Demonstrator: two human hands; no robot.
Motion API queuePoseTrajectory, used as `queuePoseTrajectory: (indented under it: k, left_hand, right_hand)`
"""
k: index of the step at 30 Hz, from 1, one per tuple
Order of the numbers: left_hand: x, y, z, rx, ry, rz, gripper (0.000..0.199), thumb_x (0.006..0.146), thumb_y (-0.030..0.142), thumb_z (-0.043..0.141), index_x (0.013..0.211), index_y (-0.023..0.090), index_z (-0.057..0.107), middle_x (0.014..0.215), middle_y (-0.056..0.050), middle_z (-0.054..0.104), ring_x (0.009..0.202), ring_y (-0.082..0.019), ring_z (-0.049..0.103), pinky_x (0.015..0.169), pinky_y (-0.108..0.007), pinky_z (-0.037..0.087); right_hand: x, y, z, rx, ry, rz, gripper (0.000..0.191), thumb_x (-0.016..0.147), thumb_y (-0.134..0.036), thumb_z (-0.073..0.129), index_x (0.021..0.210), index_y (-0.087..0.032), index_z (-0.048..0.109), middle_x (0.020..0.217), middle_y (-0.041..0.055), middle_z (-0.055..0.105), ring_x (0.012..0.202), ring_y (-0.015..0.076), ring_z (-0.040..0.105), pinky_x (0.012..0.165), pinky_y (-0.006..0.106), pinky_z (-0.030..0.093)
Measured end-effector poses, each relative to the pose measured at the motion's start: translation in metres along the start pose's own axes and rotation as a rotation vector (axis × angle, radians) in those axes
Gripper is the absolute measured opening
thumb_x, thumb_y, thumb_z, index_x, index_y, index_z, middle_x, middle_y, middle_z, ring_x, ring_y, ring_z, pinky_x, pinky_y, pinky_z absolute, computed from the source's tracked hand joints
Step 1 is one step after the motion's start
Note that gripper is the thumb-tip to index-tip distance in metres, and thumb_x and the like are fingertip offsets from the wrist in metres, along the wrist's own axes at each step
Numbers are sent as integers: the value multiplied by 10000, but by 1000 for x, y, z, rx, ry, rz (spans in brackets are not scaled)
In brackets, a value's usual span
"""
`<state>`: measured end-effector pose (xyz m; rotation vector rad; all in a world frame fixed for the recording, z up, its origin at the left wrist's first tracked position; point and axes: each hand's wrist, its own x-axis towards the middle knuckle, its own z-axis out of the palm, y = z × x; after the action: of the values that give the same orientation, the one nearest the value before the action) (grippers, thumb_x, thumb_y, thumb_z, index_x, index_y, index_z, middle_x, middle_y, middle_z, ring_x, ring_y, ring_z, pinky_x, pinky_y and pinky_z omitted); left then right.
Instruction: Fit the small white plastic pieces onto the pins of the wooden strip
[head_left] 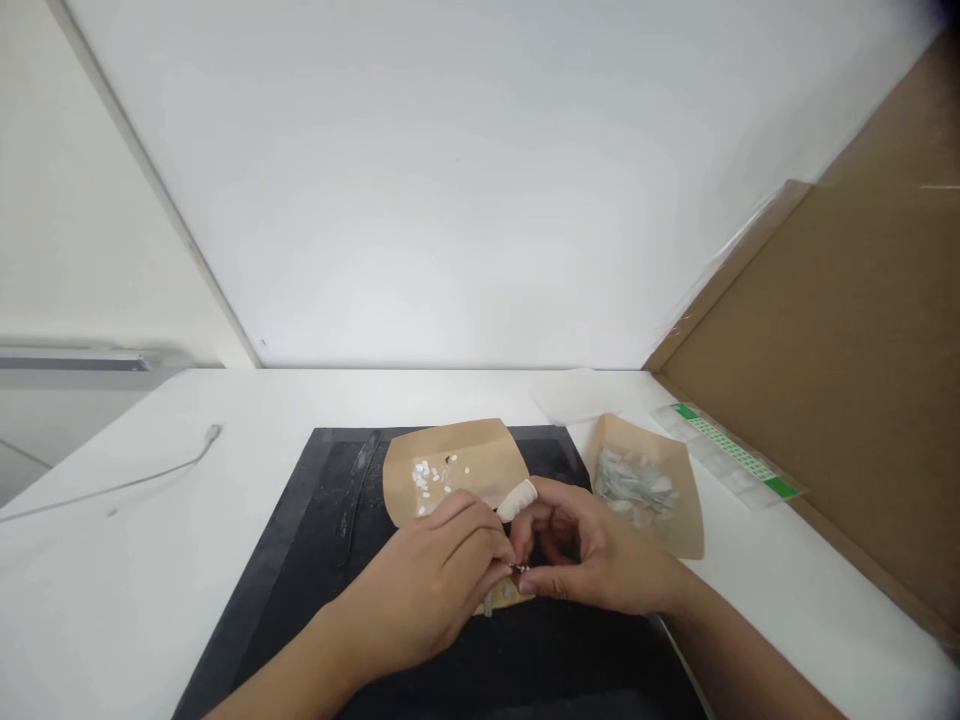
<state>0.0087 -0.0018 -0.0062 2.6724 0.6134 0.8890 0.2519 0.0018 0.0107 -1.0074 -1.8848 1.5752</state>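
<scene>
My left hand (442, 575) and my right hand (592, 555) meet over a black mat (315, 600). Between their fingertips is a tiny dark and whitish piece (520, 568), too small to name; both hands pinch at it. A white finger cot (517, 500) covers my right index fingertip. Just beneath the hands lies a small yellowish piece (504, 597), partly hidden, with a clear bit on it. Beyond them a brown paper sheet (480, 450) carries several small white discs (424, 475) and a little dark bit.
To the right, another brown paper (690, 500) holds a pile of small clear plastic bags (634, 480). A clear strip with green labels (735, 450) lies by the cardboard wall (840, 400). At left a thin cable (150, 480) crosses the white table (135, 600).
</scene>
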Motion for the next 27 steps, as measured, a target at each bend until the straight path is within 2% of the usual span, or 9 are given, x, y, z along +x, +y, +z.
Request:
queuePoseTrajectory:
  k: [4, 7, 11, 17, 22, 27]
  left_hand:
    - [0, 0, 0, -59, 44, -51, 85, 1070, 136, 489, 1054, 155, 570, 988, -75, 651, 943, -224, 556, 873, -395, 521]
    - [-1, 0, -1, -93, 84, -84, 95, 1064, 119, 476, 1055, 164, 559, 997, -76, 638, 940, -221, 545, 885, -399, 514]
    - [-2, 0, -2, -98, 114, -112, 121, 1062, 113, 458, 1066, 174, 562, 998, -76, 636, 947, -222, 542, 919, -416, 511]
    - [-1, 0, -1, -138, 177, -143, 113, 1055, 117, 479, 1066, 180, 572, 982, -71, 633, 971, -228, 552, 892, -397, 509]
    - [-1, 1, 2, -185, 228, -155, 98, 1043, 119, 532, 1072, 176, 606, 961, -58, 637, 947, -205, 565, 876, -357, 501]
    - [-2, 0, 3, -224, 299, -144, 134, 1022, 129, 602, 1130, 184, 656, 955, -54, 644, 925, -191, 582, 864, -341, 502]
  right_hand:
    - [1, 2, 3, -67, 31, -33, 294, 885, -347, 824, 1023, -204, 608, 903, -12, 663, 664, 98, 518, 575, 237, 383]
    - [1, 1, 7, -219, 62, -70, 240, 945, -388, 749, 1008, -206, 605, 834, -26, 620, 627, 98, 470, 561, 237, 370]
    - [0, -1, 11, -474, 125, -189, 221, 1028, -411, 607, 952, -203, 602, 774, -24, 579, 650, 122, 475, 595, 253, 371]
    - [1, 6, 16, -637, 134, -355, 238, 1076, -318, 471, 877, -211, 547, 776, 2, 595, 690, 151, 533, 650, 279, 371]
    - [2, 10, 20, -673, 195, -435, 225, 1064, -250, 462, 841, -225, 471, 739, -12, 538, 678, 153, 494, 645, 288, 335]
    - [2, 12, 22, -643, 233, -425, 258, 1065, -243, 448, 812, -217, 492, 704, -16, 521, 642, 147, 478, 627, 299, 310]
